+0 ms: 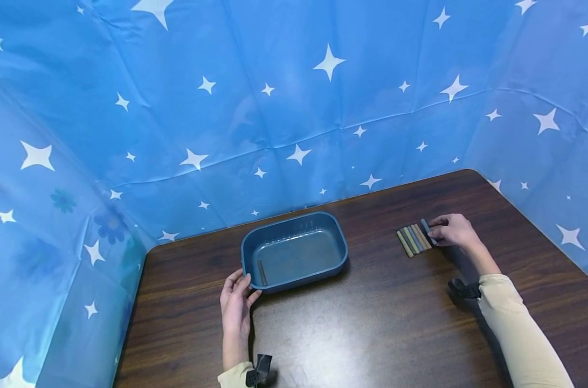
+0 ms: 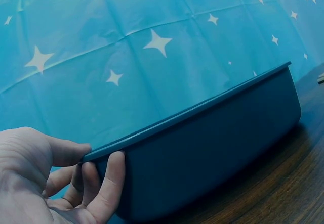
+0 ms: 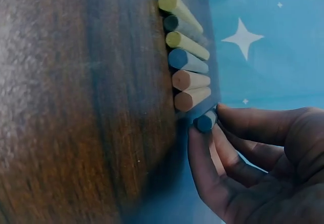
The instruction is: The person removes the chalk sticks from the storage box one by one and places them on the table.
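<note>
My left hand (image 1: 235, 307) grips the near left corner of a blue plastic basin (image 2: 212, 153), thumb at the rim and fingers against the outer wall. A single dark stick (image 1: 262, 272) lies inside the basin at its left end. Over on the right, my right hand (image 1: 455, 231) pinches a blue chalk stick (image 3: 206, 122) between thumb and fingers. Just left of it is a row of chalk sticks (image 1: 414, 240) lying side by side. In the right wrist view the row shows yellow chalk (image 3: 185, 45), blue chalk (image 3: 178, 58) and orange-brown chalk (image 3: 183, 101).
Everything stands on a dark wood-grain table (image 1: 371, 307) with rounded far corners. Blue cloth (image 1: 294, 108) with white stars hangs behind the table and along both sides. A black wrist strap (image 1: 464, 289) is on the right arm, another strap (image 1: 258, 370) on the left.
</note>
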Motion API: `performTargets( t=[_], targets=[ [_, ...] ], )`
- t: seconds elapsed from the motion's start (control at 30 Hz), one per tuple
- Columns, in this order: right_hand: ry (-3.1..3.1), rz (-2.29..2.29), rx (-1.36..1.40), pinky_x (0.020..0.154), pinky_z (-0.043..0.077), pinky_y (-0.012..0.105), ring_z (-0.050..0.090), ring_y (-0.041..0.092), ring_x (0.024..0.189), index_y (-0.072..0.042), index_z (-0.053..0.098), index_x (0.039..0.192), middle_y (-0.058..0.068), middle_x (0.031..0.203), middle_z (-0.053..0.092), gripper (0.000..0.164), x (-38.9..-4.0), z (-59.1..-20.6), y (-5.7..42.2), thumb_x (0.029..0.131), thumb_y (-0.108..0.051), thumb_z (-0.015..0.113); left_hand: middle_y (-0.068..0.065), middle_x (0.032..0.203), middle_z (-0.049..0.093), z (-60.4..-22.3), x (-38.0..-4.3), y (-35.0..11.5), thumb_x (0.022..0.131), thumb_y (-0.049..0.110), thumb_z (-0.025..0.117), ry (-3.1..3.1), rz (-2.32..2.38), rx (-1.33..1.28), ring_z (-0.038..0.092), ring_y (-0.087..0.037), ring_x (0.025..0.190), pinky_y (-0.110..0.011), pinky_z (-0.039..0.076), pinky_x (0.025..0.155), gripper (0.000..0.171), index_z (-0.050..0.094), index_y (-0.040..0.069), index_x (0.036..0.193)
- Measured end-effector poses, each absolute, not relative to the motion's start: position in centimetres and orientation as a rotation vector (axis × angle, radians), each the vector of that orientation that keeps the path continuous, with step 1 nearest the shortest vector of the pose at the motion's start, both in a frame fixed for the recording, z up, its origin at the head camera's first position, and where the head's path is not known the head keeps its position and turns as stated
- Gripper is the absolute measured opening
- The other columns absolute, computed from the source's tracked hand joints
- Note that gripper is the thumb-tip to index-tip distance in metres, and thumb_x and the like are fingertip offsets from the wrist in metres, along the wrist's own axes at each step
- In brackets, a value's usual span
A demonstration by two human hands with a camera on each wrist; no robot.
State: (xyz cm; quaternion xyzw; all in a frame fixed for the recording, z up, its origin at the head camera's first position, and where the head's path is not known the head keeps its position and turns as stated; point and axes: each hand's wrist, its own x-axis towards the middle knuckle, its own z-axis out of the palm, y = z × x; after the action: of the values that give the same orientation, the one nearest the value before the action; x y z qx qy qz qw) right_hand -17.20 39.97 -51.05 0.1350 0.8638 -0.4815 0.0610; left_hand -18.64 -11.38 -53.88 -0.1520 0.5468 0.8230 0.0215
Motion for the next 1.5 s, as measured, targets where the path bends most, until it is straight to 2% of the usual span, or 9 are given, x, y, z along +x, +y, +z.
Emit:
performTargets(
  t=[0.1, 0.3, 0.43, 0.67, 0.87, 1.07, 1.27, 1.4, 1.5],
  targets=[
    [2.664, -1.385, 0.420, 0.073, 0.063, 0.040, 0.071, 0.029, 0.088, 0.023, 0.053, 0.131, 0.037, 0.112, 0.065, 0.038, -17.3, -51.4, 39.8, 0.099, 0.003, 0.060, -0.003, 0.099, 0.058, -54.0, -18.6, -11.4, 0.104, 0.005, 0.060, 1.693, 2.557, -0.467, 0.059, -0.010, 0.078, -0.023, 0.058, 0.064, 0.023, 0.053, 0.001, 0.125],
    [2.750, -1.294, 0.423, 0.068, 0.063, 0.040, 0.072, 0.029, 0.081, 0.021, 0.058, 0.125, 0.029, 0.098, 0.072, 0.034, -17.4, -51.6, 39.4, 0.095, 0.005, 0.061, -0.004, 0.100, 0.058, -54.0, -18.6, -11.4, 0.104, 0.004, 0.060, 1.694, 2.566, -0.464, 0.060, -0.010, 0.077, -0.023, 0.058, 0.063, 0.022, 0.053, 0.001, 0.124],
    [2.761, -1.285, 0.432, 0.068, 0.062, 0.040, 0.072, 0.029, 0.082, 0.020, 0.059, 0.125, 0.030, 0.101, 0.070, 0.032, -17.4, -51.5, 39.2, 0.097, 0.004, 0.059, -0.005, 0.101, 0.058, -54.1, -18.7, -11.3, 0.104, 0.004, 0.060, 1.692, 2.563, -0.467, 0.060, -0.011, 0.077, -0.022, 0.058, 0.063, 0.023, 0.052, 0.001, 0.125],
    [2.815, -1.285, 0.475, 0.073, 0.063, 0.045, 0.072, 0.044, 0.093, 0.020, 0.059, 0.123, 0.037, 0.109, 0.066, 0.029, -17.6, -51.0, 38.8, 0.103, -0.001, 0.055, -0.006, 0.102, 0.058, -54.0, -18.6, -11.4, 0.103, 0.005, 0.060, 1.688, 2.567, -0.466, 0.061, -0.011, 0.076, -0.023, 0.058, 0.063, 0.021, 0.053, 0.002, 0.123],
    [2.891, -1.291, 0.458, 0.069, 0.062, 0.043, 0.070, 0.041, 0.089, 0.018, 0.059, 0.126, 0.034, 0.108, 0.067, 0.034, -18.0, -49.6, 37.5, 0.107, -0.010, 0.053, -0.007, 0.105, 0.060, -53.9, -18.6, -11.5, 0.104, 0.007, 0.061, 1.698, 2.555, -0.459, 0.062, -0.012, 0.079, -0.024, 0.058, 0.065, 0.025, 0.052, 0.001, 0.126],
    [2.935, -1.347, 0.327, 0.069, 0.059, 0.043, 0.070, 0.042, 0.088, 0.013, 0.062, 0.128, 0.031, 0.108, 0.069, 0.036, -18.4, -47.2, 34.4, 0.109, -0.016, 0.053, -0.008, 0.105, 0.061, -54.0, -18.5, -11.6, 0.104, 0.008, 0.061, 1.710, 2.548, -0.458, 0.063, -0.013, 0.081, -0.024, 0.059, 0.067, 0.027, 0.051, 0.001, 0.128],
    [2.946, -1.437, 0.168, 0.071, 0.058, 0.036, 0.069, 0.035, 0.090, 0.006, 0.067, 0.125, 0.027, 0.108, 0.071, 0.033, -18.9, -45.0, 30.2, 0.109, -0.019, 0.053, -0.008, 0.102, 0.059, -54.0, -18.5, -11.7, 0.103, 0.005, 0.060, 1.691, 2.573, -0.456, 0.061, -0.012, 0.077, -0.024, 0.058, 0.064, 0.026, 0.051, -0.001, 0.127],
    [2.908, -1.487, 0.086, 0.073, 0.059, 0.037, 0.070, 0.031, 0.088, 0.003, 0.069, 0.123, 0.023, 0.104, 0.072, 0.030, -19.3, -44.2, 27.0, 0.108, -0.019, 0.055, -0.007, 0.102, 0.060, -54.0, -18.5, -11.6, 0.103, 0.004, 0.061, 1.680, 2.584, -0.453, 0.060, -0.012, 0.076, -0.024, 0.058, 0.062, 0.024, 0.052, 0.000, 0.125],
    [2.893, -1.496, 0.029, 0.071, 0.055, 0.038, 0.069, 0.032, 0.084, 0.002, 0.070, 0.122, 0.020, 0.101, 0.073, 0.028, -19.8, -44.1, 24.5, 0.108, -0.019, 0.057, -0.008, 0.102, 0.060, -53.9, -18.6, -11.5, 0.102, 0.005, 0.062, 1.674, 2.588, -0.447, 0.061, -0.012, 0.076, -0.024, 0.058, 0.063, 0.025, 0.053, 0.000, 0.125]
  ],
)
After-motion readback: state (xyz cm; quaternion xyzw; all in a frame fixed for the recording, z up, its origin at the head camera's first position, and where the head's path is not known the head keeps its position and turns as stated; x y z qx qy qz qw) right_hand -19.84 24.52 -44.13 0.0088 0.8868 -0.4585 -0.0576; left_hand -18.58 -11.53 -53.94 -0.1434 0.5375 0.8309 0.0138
